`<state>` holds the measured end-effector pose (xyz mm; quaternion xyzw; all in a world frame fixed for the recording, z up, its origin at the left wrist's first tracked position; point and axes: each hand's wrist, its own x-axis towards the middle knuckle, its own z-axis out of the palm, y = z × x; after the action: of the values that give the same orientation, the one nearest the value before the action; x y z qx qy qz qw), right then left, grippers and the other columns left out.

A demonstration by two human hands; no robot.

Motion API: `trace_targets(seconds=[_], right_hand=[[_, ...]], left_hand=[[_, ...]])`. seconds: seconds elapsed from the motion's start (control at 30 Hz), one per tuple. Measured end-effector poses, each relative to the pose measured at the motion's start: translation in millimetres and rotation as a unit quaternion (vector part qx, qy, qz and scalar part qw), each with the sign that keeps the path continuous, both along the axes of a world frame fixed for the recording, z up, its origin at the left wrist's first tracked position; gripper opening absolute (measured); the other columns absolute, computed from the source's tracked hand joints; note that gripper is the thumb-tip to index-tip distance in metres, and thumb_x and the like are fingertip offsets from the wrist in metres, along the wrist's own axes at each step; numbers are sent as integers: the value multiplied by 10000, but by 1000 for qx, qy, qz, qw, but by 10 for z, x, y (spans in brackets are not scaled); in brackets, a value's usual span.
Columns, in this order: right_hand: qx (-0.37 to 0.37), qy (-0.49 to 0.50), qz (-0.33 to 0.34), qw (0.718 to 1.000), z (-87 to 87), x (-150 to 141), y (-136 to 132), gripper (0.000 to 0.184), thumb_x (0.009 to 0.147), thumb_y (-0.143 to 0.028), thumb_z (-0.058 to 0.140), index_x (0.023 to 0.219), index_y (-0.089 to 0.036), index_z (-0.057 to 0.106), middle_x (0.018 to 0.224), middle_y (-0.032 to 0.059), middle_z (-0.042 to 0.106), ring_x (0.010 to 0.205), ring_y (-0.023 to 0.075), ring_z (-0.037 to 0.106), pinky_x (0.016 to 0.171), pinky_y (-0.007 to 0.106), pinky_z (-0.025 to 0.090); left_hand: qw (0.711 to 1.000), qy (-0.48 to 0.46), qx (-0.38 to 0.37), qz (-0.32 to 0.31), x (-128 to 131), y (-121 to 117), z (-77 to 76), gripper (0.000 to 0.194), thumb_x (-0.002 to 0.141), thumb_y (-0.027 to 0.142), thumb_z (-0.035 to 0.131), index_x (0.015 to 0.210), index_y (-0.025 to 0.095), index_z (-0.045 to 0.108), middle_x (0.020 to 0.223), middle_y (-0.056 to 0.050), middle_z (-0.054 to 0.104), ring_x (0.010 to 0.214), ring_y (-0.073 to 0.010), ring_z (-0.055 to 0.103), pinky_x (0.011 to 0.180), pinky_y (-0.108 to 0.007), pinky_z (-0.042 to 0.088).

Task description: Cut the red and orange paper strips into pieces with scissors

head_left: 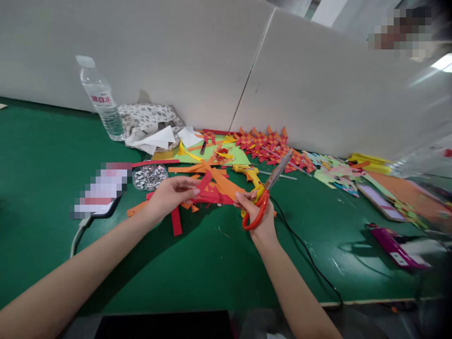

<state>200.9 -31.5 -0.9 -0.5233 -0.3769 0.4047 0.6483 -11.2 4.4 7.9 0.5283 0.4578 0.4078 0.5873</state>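
Observation:
My right hand (259, 214) is closed round the orange handles of a pair of scissors (269, 189), whose blades point up and to the right. My left hand (173, 192) pinches a woven piece of red and orange paper strips (215, 187) held just above the green table (212, 263). The two hands are close together, with the paper piece between them. More loose red and orange strips (175, 220) lie under and in front of my left hand.
A yellow glue gun (250, 173) with a black cord lies behind the scissors. Finished woven paper fish (268, 143) are piled by the white partition. A water bottle (101, 99), a dish of googly eyes (150, 176), a phone (100, 190) and a purple tool (399, 247) also sit around.

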Motion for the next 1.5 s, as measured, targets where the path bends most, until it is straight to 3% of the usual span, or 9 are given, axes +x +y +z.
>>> trace_targets(seconds=[0.13, 0.3, 0.53, 0.73, 0.87, 1.03, 1.17, 1.33, 1.5], right_hand=[[-4, 7, -40, 999, -10, 8, 23, 408, 554, -315, 797, 695, -207, 430, 568, -73, 584, 457, 101, 575, 496, 249, 523], [-66, -120, -43, 990, 7, 103, 15, 359, 602, -368, 730, 741, -215, 437, 612, -56, 583, 389, 90, 504, 367, 214, 390], [-135, -562, -55, 814, 58, 160, 3, 183, 692, -284, 591, 709, -228, 418, 599, 17, 561, 556, 202, 563, 481, 276, 362], [-160, -631, -57, 757, -4, 128, 49, 140, 735, -273, 538, 829, -212, 455, 599, 40, 567, 583, 246, 575, 482, 286, 309], [-119, -603, -59, 786, -5, 129, 31, 153, 704, -250, 557, 811, -221, 451, 642, 34, 586, 598, 228, 568, 514, 293, 333], [-66, -347, -15, 935, 38, 61, -3, 205, 654, -269, 596, 705, -235, 400, 624, -14, 557, 557, 163, 536, 552, 295, 412], [-55, -155, 104, 981, 35, 16, -11, 350, 590, -269, 683, 697, -236, 351, 668, -27, 583, 613, 152, 572, 569, 291, 468], [-74, -24, 204, 976, 44, 14, -65, 403, 533, -174, 744, 677, -218, 370, 670, -66, 545, 601, 99, 545, 544, 226, 448], [-117, -3, 325, 938, 30, -6, -114, 414, 550, -177, 759, 701, -212, 375, 694, -58, 561, 525, 85, 536, 526, 247, 468]], left_hand=[[984, -52, 82, 150, -38, 45, 8, 355, 649, 285, 721, 967, 188, 595, 1075, -41, 601, 772, -142, 598, 599, -259, 535], [970, 96, 149, 166, -64, 70, -39, 205, 755, 211, 556, 960, 199, 553, 1069, -35, 558, 634, -108, 518, 539, -257, 483], [874, 365, 291, 138, -69, 28, -45, 197, 767, 169, 515, 958, 197, 552, 1042, -53, 530, 641, -137, 514, 583, -279, 408], [906, 295, 299, 59, 52, -90, -78, 121, 776, 218, 536, 895, 194, 535, 846, -7, 586, 587, -116, 502, 558, -249, 409], [942, 231, 242, -18, 91, -113, -107, 105, 801, 267, 536, 854, 184, 572, 772, -4, 615, 581, -112, 532, 537, -234, 425], [984, 103, 123, -72, 125, -103, -128, 242, 822, 363, 534, 958, 172, 595, 849, -42, 641, 657, -140, 615, 564, -253, 487], [995, -28, 8, -95, 178, -129, -86, 411, 813, 353, 573, 1192, 207, 509, 1099, -90, 623, 849, -179, 655, 651, -271, 519], [985, -94, -98, -109, 200, -166, -30, 473, 809, 357, 602, 1244, 213, 484, 1202, -112, 595, 968, -198, 635, 764, -294, 512], [990, -73, -66, -101, 184, -143, -68, 398, 769, 364, 647, 1121, 189, 589, 1093, -78, 642, 970, -190, 621, 777, -280, 511]])
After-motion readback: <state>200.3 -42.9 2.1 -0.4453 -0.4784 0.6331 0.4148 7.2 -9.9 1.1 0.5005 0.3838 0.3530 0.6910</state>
